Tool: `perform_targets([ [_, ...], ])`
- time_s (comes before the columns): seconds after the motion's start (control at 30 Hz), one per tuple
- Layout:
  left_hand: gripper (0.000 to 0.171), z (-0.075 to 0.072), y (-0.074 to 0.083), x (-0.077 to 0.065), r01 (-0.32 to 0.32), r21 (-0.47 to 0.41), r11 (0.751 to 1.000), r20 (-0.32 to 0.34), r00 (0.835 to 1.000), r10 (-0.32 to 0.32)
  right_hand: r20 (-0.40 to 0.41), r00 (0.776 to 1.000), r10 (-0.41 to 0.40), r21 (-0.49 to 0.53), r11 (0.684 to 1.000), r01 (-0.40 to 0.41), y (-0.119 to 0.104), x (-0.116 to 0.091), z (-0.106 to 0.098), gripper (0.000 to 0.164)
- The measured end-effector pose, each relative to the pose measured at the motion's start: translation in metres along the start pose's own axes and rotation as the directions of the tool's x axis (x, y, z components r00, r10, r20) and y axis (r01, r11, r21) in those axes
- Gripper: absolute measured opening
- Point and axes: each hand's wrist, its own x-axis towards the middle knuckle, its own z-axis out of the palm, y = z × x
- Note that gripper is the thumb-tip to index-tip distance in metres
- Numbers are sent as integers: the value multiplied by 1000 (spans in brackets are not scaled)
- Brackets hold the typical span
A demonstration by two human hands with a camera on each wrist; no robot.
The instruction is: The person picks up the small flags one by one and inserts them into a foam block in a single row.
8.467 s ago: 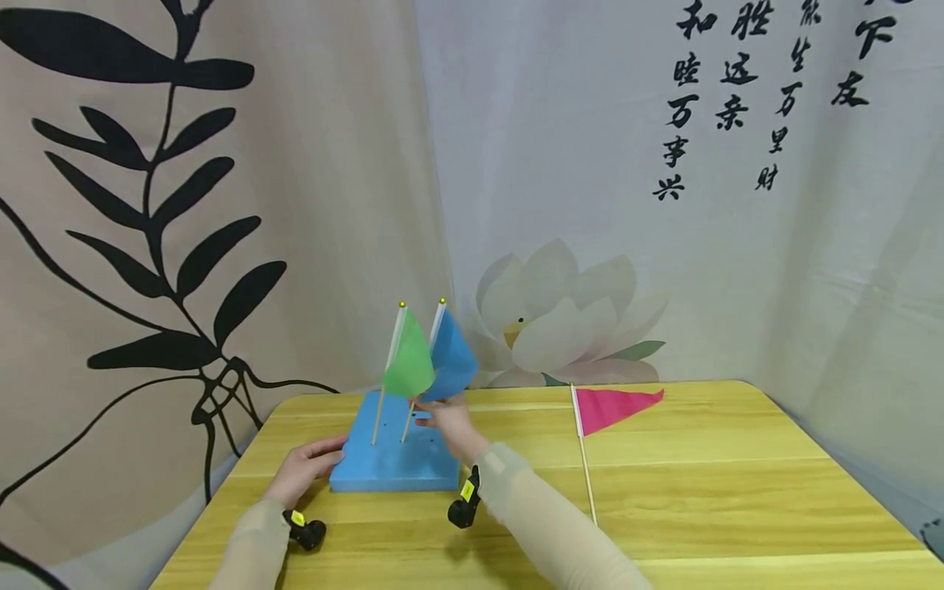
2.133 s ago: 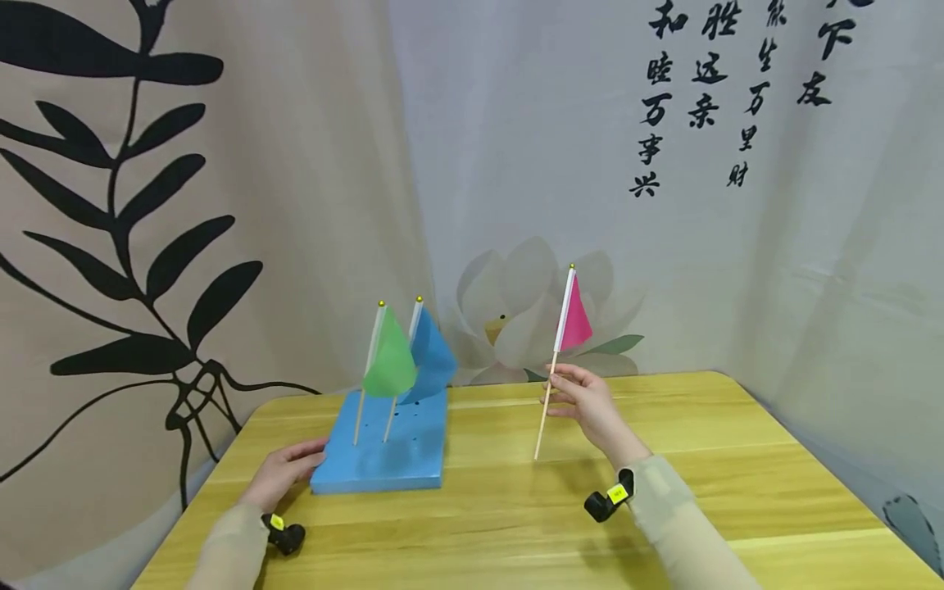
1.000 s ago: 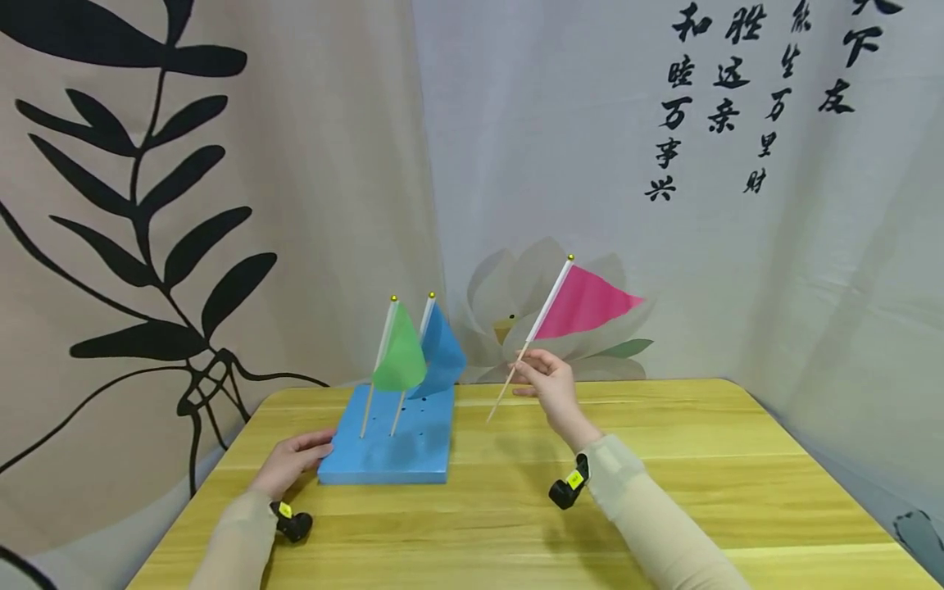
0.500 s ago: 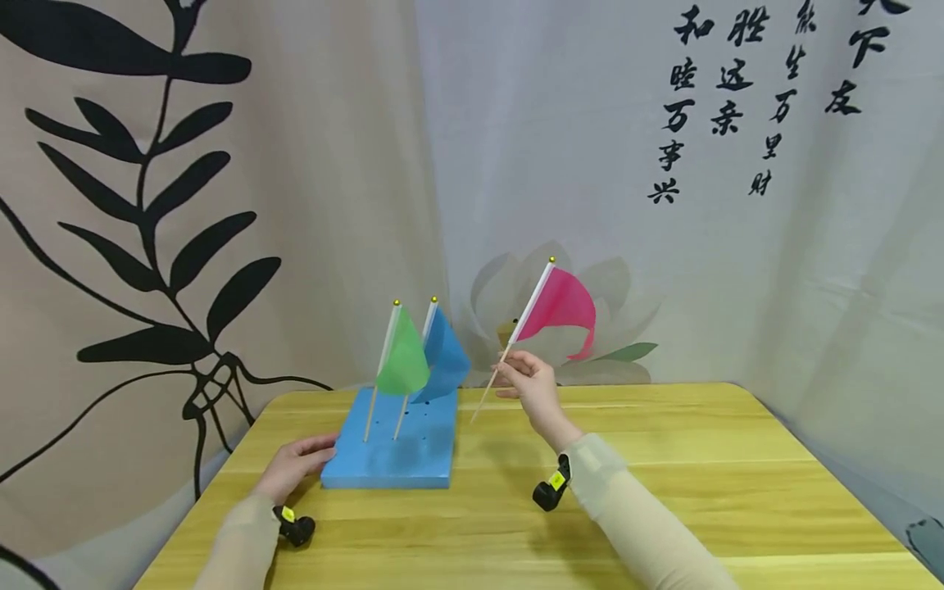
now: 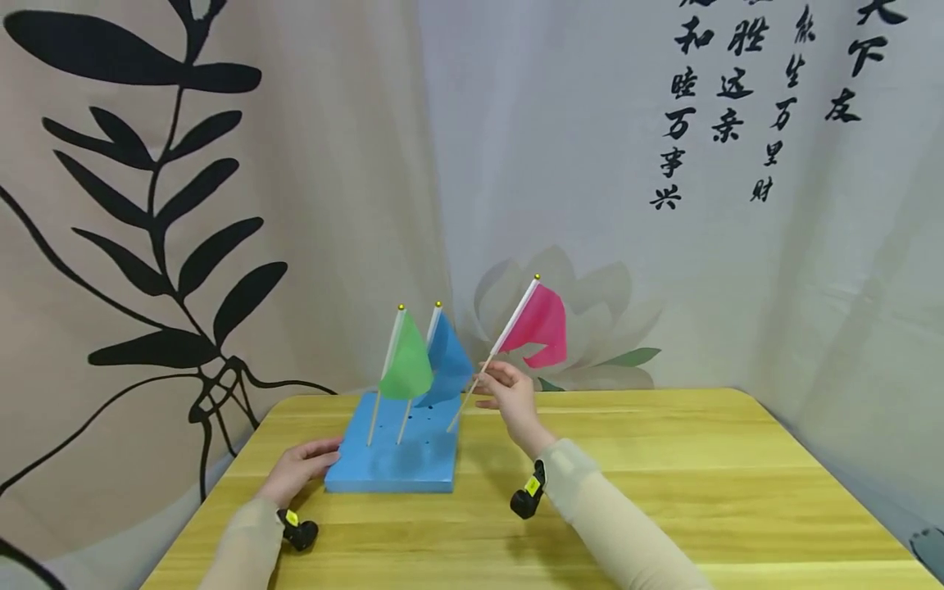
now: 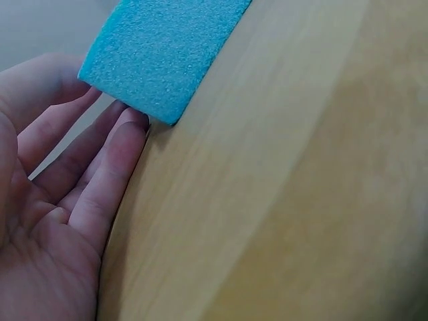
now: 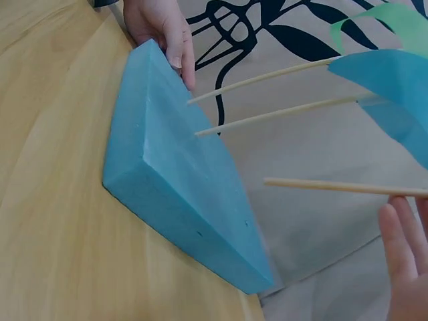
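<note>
A blue foam block (image 5: 391, 475) lies flat on the table, with small holes in its top. My left hand (image 5: 298, 469) rests against its left edge; the left wrist view shows nearly straight fingers (image 6: 100, 174) touching the foam's side. A green flag (image 5: 407, 365) and a blue flag (image 5: 450, 356) stand in the block on thin wooden sticks. With thumb and fingertips, my right hand (image 5: 512, 401) pinches the stick of a pink flag (image 5: 534, 324), tilted to the right. The right wrist view shows this stick's lower end (image 7: 281, 182) apart from the foam, over its right part.
The wooden table (image 5: 664, 475) reaches out to the right of the block and in front of it. Behind hangs a pale curtain (image 5: 354, 164) printed with dark leaves, a lotus and writing. Small black wrist cameras sit on both wrists.
Earlier the pink flag lay on the table while my right hand was at the blue flag's stick. Since then my right hand has lifted the pink flag and carried it left to the block.
</note>
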Motion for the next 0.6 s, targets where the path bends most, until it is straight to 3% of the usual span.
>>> perform_targets([
  [0.3, 53, 1, -2, 1, -11, -6, 1000, -1, 1000, 11, -9, 999, 45, 26, 999, -45, 17, 2, 12, 15],
  [0.6, 55, -1, -3, 2, 7, -17, 1000, -1, 1000, -7, 15, 998, 55, -32, 998, -55, 30, 10, 19, 26],
])
